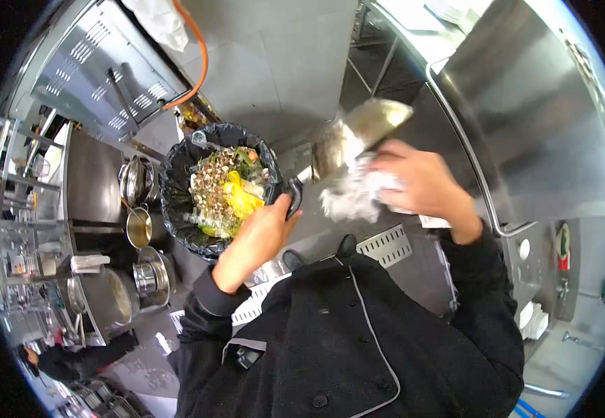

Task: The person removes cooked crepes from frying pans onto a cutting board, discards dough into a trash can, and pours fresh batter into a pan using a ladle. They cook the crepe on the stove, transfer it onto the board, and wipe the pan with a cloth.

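My left hand [257, 235] is closed around the black handle of a shiny metal pan [337, 148]. The pan is tilted and smeared by motion, so its exact shape is hard to make out. Pressed around a crumpled white cloth or paper towel [351, 198], my right hand [421, 182] is at the pan's near side; I cannot tell whether the cloth touches the metal. Just left of the pan stands a bin lined with a black bag [177, 223], holding food scraps [212, 182] and a yellow plastic piece [242, 198].
A large stainless steel door [546, 111] with a long bar handle is on the right. Metal pots [139, 226] sit on shelves at the left. An orange hose [203, 52] hangs above the bin. Another person [76, 362] is at the lower left.
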`<state>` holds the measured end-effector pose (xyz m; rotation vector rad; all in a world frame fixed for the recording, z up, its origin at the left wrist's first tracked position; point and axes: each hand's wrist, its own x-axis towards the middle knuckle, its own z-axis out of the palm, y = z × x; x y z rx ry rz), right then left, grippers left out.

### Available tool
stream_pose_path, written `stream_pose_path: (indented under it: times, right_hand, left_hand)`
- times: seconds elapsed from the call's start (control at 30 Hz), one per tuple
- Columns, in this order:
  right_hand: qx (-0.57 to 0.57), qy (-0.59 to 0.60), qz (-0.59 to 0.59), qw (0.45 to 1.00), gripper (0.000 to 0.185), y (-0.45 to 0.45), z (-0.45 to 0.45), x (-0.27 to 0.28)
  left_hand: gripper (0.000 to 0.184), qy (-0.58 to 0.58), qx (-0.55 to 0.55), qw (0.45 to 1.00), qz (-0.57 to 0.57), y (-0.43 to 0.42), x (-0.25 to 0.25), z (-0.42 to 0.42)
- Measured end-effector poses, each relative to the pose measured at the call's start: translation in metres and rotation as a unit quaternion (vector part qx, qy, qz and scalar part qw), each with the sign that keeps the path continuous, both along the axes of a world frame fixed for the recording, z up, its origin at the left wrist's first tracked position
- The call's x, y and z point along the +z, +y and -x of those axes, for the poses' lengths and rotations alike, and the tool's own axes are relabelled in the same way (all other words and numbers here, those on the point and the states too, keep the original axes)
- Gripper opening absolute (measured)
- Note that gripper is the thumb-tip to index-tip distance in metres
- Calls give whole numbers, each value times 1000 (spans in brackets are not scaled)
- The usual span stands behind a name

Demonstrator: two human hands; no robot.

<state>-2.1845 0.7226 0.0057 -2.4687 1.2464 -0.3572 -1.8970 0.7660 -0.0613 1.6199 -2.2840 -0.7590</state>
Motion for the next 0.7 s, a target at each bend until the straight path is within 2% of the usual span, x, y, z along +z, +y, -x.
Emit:
stream_pose_path:
  times: [0.07, 0.13, 0.17, 0.23, 0.3, 0.37, 0.53, 0.57, 0.63, 0.67, 0.7]
  right_hand:
    - [-108, -59, 11, 992, 35, 14, 17, 42]
    - [-149, -70, 107, 981, 38, 25, 18, 76]
    - [-144, -69, 103, 982, 38, 21, 10, 75]
    - [-28, 1, 245, 969, 36, 8, -23, 71]
    - [84, 32, 130, 987, 35, -8, -59, 32]
    - [153, 134, 52, 978, 33, -13, -74, 3]
    - [94, 63, 52, 992, 31, -34, -22, 8]
    - [69, -15, -9, 998, 31, -38, -13, 7]
    - [19, -171, -126, 977, 31, -47, 9, 5]
    - [15, -175, -123, 977, 31, -55, 24, -1]
    - [-6, -275, -221, 936, 36, -65, 43, -13]
  left_hand:
    - [23, -19, -3, 1000, 3, -5, 10, -10]
    - [22, -75, -46, 996, 2, -5, 14, -19]
    - [22, -74, -40, 996, -2, -7, 11, -19]
    - [22, -100, -83, 991, 21, -11, 1, -20]
    - [22, -111, -111, 987, 34, -10, -6, -17]
    - [22, -80, -113, 990, 22, -11, -10, -16]
    - [21, -10, -99, 995, 6, 0, -14, -28]
    - [21, -9, -104, 994, 7, 2, -14, -30]
    - [25, 5, -90, 994, -59, 9, -11, -33]
    - [26, 8, -84, 992, -91, 11, -9, -34]
    - [27, 47, -92, 992, -76, 12, -8, -35]
